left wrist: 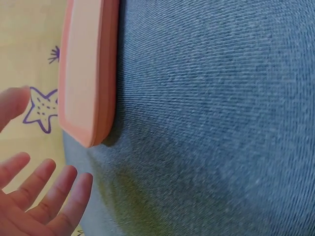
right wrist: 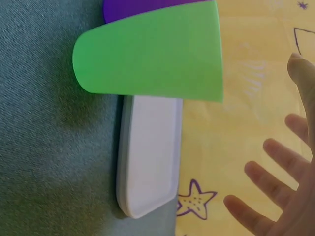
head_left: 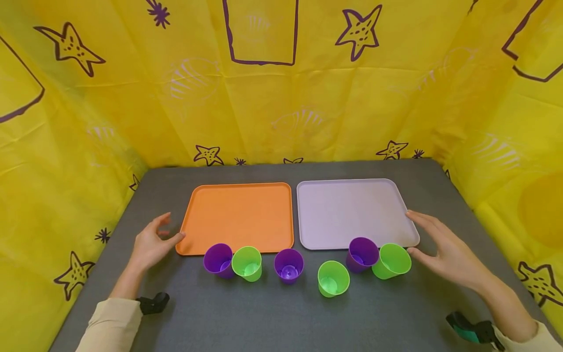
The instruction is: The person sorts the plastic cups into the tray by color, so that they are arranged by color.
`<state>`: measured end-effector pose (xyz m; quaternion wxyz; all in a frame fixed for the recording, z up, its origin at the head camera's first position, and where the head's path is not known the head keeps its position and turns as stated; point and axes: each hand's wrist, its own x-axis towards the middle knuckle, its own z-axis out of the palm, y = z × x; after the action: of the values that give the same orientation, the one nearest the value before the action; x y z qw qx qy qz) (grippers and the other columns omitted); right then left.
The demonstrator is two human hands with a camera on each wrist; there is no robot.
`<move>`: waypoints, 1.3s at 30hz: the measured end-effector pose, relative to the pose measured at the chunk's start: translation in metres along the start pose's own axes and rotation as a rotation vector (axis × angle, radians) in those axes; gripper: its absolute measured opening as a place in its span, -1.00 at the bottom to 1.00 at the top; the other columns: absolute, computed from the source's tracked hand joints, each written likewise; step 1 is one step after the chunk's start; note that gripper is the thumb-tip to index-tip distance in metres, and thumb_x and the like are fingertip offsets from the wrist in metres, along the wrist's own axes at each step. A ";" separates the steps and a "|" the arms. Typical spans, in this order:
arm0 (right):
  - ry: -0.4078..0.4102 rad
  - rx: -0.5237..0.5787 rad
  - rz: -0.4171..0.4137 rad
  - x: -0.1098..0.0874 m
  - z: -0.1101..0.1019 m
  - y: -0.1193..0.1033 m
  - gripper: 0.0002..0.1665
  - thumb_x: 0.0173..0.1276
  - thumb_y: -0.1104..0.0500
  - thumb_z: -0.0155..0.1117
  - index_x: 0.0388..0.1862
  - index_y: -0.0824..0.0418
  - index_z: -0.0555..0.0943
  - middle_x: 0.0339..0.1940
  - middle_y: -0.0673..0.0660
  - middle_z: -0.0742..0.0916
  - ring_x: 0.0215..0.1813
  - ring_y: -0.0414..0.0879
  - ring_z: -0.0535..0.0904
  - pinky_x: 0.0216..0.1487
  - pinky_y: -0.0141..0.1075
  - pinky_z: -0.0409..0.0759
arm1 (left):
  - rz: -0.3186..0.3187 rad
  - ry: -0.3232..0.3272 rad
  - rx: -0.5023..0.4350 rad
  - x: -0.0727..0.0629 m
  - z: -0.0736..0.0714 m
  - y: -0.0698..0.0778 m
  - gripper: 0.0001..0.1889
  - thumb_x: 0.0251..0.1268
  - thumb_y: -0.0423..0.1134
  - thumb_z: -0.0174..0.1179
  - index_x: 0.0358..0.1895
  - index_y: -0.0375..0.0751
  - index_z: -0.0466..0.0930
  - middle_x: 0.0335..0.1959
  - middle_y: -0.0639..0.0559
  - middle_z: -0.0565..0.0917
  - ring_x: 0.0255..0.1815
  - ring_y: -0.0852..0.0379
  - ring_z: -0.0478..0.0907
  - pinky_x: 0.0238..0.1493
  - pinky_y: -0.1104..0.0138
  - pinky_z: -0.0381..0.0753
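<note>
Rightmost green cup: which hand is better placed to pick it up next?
Likely the right hand: it's empty, open, and beside the rightmost green cup. The left hand is much farther off, by the orange tray's left edge.

Your left hand (head_left: pixel 151 245) is cropped by the left and bottom edges of its wrist view, and the orange tray (head_left: pixel 239 215) by the top. In the right wrist view, the green cup (right wrist: pixel 147 54) hides part of the lilac tray (head_left: pixel 352 210) and most of the purple cup (right wrist: pixel 133 9), itself cut by the top edge; your right hand (head_left: pixel 455 254) runs off the right. The head view crops your sleeves (head_left: pixel 112 320).
</note>
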<state>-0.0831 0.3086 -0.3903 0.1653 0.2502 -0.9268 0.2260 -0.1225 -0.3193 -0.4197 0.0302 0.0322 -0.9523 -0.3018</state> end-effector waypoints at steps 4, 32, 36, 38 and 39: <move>-0.019 0.015 0.009 -0.005 0.002 -0.005 0.03 -0.18 0.27 0.51 0.36 0.13 0.29 0.23 0.19 0.46 0.30 -0.55 0.08 0.23 -0.78 -0.03 | -0.029 -0.021 -0.009 0.000 0.004 -0.002 -0.21 0.11 0.03 0.25 0.33 -0.33 0.18 0.12 -0.34 0.45 -0.04 -0.28 0.54 -0.24 0.09 0.62; -0.064 0.208 -0.035 -0.022 0.023 -0.019 0.10 -0.26 0.41 0.51 0.35 0.33 0.23 0.31 0.19 0.39 0.29 -0.39 0.24 0.04 -0.69 0.38 | -0.167 -0.092 -0.230 0.001 0.021 -0.008 -0.43 -0.03 -0.46 0.20 0.16 -0.50 0.37 -0.09 -0.44 0.54 -0.48 0.18 0.65 -0.51 0.35 0.66; -0.079 0.203 -0.026 -0.024 0.025 -0.020 0.12 -0.24 0.40 0.52 0.37 0.30 0.21 0.32 0.17 0.38 0.27 -0.42 0.26 0.01 -0.68 0.41 | -0.177 -0.092 -0.268 0.001 0.022 -0.009 -0.42 -0.05 -0.50 0.16 0.18 -0.50 0.36 -0.08 -0.44 0.54 -0.48 0.22 0.64 -0.50 0.35 0.67; -0.092 0.202 -0.007 -0.025 0.026 -0.020 0.12 -0.22 0.37 0.54 0.38 0.27 0.19 0.33 0.15 0.37 0.27 -0.45 0.25 0.02 -0.69 0.40 | -0.177 -0.094 -0.286 0.001 0.023 -0.009 -0.42 -0.05 -0.51 0.15 0.18 -0.50 0.35 -0.07 -0.45 0.53 -0.47 0.24 0.64 -0.50 0.34 0.67; -0.096 0.200 0.000 -0.025 0.027 -0.020 0.12 -0.21 0.35 0.54 0.39 0.26 0.19 0.34 0.15 0.37 0.28 -0.46 0.24 0.03 -0.69 0.39 | -0.176 -0.095 -0.294 0.001 0.023 -0.009 -0.42 -0.05 -0.52 0.14 0.18 -0.50 0.35 -0.07 -0.45 0.53 -0.46 0.25 0.63 -0.49 0.33 0.67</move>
<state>-0.0571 0.2896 -0.4168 0.0948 0.2758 -0.9065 0.3054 -0.1249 -0.3139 -0.4435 -0.0369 0.0965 -0.8919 -0.4403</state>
